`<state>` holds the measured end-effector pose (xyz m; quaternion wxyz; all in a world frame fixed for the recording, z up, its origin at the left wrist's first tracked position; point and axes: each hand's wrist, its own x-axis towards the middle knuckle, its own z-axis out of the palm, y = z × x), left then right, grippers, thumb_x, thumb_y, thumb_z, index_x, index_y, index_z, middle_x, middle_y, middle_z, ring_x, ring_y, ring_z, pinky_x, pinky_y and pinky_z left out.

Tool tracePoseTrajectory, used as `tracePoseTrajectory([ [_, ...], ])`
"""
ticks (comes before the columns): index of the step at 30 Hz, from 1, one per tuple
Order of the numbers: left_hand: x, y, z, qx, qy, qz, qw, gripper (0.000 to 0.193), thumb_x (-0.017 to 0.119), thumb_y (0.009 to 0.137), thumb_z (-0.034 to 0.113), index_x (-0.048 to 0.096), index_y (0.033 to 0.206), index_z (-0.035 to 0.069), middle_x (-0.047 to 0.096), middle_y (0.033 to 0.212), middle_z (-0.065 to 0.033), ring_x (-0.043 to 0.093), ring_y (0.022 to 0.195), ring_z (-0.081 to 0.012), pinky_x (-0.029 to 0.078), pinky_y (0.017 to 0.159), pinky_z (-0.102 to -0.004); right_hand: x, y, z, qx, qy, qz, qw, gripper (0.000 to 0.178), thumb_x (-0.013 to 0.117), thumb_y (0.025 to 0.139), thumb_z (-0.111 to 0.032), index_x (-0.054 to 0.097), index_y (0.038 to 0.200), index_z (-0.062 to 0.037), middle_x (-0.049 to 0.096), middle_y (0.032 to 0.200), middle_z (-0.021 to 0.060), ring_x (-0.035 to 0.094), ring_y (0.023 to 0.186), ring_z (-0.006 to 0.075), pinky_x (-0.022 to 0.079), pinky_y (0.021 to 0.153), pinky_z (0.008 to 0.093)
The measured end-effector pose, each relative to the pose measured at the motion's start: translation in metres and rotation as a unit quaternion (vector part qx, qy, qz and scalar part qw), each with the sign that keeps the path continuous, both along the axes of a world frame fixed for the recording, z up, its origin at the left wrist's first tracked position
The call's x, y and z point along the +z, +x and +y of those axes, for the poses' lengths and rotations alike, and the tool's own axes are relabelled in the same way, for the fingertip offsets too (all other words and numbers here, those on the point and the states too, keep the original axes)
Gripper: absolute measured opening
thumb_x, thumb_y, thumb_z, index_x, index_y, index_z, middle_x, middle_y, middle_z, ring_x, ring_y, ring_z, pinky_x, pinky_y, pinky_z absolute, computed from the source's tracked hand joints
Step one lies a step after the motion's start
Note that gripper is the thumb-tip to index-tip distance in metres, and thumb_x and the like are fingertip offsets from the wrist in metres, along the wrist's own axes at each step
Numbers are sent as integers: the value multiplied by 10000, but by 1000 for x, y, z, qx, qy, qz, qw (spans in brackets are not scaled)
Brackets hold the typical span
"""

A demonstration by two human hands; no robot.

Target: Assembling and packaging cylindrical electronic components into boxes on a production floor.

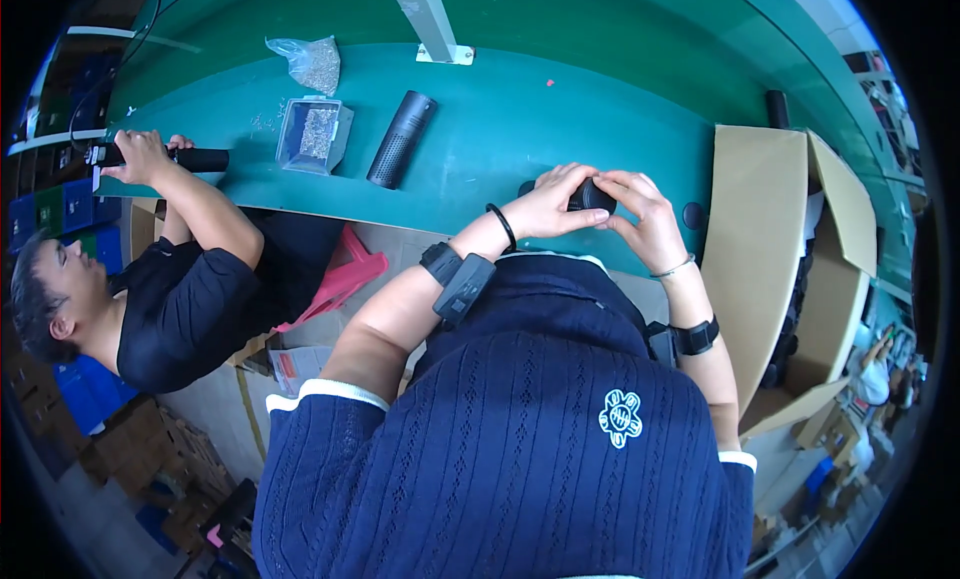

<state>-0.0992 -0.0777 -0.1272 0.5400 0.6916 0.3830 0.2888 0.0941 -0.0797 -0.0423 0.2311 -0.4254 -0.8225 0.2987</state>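
- My left hand is curled over a black cylinder, thumb stretched along it toward my other hand.
- My right hand is bent round the cylinder's right end, fingertips on top and thumb near the left one's tip.
- The cylinder is at the front edge of the green table, right of the middle; it looks dark all over, with fine rings on the part showing between my hands. A dark end shows left of my knuckles; my hands hide the rest.
- A perforated black tube lies slantwise left of me, one end near the front edge.
- Further left sit a clear bin of small grey bits and, nearer the back edge, a plastic bag of similar bits.
- At the table's right end stands an open cardboard box.
- By the left end, a co-worker's hand grips a dark tube.
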Motion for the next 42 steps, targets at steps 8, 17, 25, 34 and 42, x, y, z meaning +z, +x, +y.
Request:
tracePoseTrajectory([
  [8,1,-2,3,-20,24,11,999,604,676,855,384,448,1285,26,514,1190,-165,485,1140,-303,400,967,-392,10,-8,-1,10,21,-34,999,505,779,607,-30,660,1098,-15,621,1107,113,587,1000,285,500,844,357],
  [17,7,-3,5,-18,8,5,1000,599,671,833,426,476,1258,51,529,1178,-152,488,1137,-319,376,974,-424,1,-5,-2,-5,22,-6,1000,496,787,595,-29,670,1077,-13,629,1091,107,593,984,281,506,831,360],
  [25,6,-3,6,-25,-5,9,1000,603,641,828,498,495,1236,79,540,1186,-143,490,1141,-331,358,984,-458,8,-12,-2,-19,9,-42,999,478,797,592,-36,679,1055,-11,630,1103,111,599,1006,283,504,847,354],
  [34,9,-4,5,-31,27,28,999,523,661,864,356,482,1239,38,537,1167,-143,503,1109,-301,404,946,-390,7,-12,-6,-17,23,-47,998,475,802,597,-58,679,1053,-9,623,1090,111,591,979,285,504,826,364],
  [42,6,-5,4,-36,43,36,998,506,663,859,329,486,1238,43,548,1156,-147,517,1102,-298,411,942,-390,3,-17,-9,-19,21,-38,999,473,807,598,-75,681,1050,-9,622,1080,114,589,962,274,502,820,358],
])
